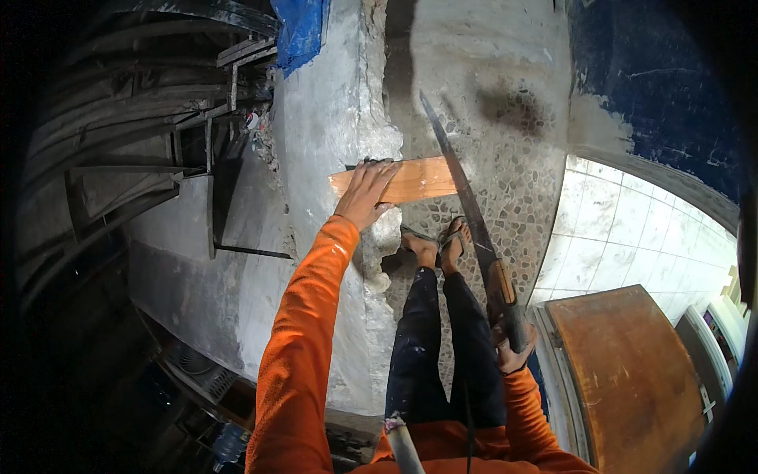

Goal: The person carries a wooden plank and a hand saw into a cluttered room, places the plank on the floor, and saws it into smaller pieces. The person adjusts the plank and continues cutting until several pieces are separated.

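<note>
A short wooden board lies across the broken edge of a concrete ledge, its right end sticking out over the floor. My left hand holds it down, fingers laid over its upper face and thumb along its near edge. A handsaw with a long dark blade is gripped in my right hand, close to my right leg. The blade slants up and away to the left, passing at the board's right end. Whether its teeth touch the wood I cannot tell. My right fingers are partly hidden behind the handle.
My sandalled feet stand on a pebble-patterned floor below the board. A brown wooden panel stands at the lower right beside white tiles. Metal frames and a blue sheet are at the left and far side.
</note>
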`<state>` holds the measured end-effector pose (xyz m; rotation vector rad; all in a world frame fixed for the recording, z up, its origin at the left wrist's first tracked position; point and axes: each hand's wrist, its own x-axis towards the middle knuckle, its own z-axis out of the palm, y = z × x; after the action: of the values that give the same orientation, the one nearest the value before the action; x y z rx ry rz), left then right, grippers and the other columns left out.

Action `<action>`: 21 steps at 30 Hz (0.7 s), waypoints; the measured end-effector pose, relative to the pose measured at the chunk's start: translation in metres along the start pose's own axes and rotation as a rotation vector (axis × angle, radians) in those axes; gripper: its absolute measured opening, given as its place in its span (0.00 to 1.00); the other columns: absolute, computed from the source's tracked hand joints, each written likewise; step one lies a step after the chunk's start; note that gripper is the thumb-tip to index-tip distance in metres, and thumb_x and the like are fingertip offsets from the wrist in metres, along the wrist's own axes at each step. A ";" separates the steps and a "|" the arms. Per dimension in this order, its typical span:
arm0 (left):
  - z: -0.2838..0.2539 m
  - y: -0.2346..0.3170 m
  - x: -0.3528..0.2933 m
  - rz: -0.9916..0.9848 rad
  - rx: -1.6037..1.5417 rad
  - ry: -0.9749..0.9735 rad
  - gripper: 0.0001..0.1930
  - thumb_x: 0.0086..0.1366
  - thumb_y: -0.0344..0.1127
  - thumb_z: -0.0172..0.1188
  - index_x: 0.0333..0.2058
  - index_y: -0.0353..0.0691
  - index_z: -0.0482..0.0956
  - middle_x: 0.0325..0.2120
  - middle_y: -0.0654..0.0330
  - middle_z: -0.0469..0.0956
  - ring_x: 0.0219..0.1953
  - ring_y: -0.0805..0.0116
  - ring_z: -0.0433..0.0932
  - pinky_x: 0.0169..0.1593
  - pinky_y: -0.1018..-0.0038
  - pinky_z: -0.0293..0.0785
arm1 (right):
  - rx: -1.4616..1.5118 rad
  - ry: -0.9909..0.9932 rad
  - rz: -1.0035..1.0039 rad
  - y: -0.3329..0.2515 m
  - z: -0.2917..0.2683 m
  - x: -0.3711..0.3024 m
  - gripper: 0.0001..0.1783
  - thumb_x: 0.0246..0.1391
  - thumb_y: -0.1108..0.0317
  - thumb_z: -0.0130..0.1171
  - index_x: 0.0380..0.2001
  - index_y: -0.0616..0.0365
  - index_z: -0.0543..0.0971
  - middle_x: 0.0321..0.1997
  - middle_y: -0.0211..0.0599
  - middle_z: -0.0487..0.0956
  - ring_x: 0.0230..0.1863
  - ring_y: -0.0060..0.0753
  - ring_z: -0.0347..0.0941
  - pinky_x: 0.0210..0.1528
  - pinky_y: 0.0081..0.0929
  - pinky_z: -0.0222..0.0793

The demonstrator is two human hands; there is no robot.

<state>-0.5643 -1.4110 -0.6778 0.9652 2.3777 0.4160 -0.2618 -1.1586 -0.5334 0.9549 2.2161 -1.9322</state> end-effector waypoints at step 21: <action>0.001 -0.026 0.010 0.060 -0.004 0.096 0.44 0.49 0.42 0.70 0.66 0.48 0.60 0.64 0.58 0.57 0.65 0.46 0.54 0.72 0.53 0.50 | 0.002 -0.024 0.012 -0.010 0.044 0.000 0.15 0.50 0.59 0.63 0.26 0.61 0.77 0.18 0.35 0.74 0.16 0.31 0.71 0.24 0.27 0.67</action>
<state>-0.5843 -1.4221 -0.6940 1.0382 2.4369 0.4991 -0.2825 -1.1988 -0.5340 0.9380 2.1910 -1.9301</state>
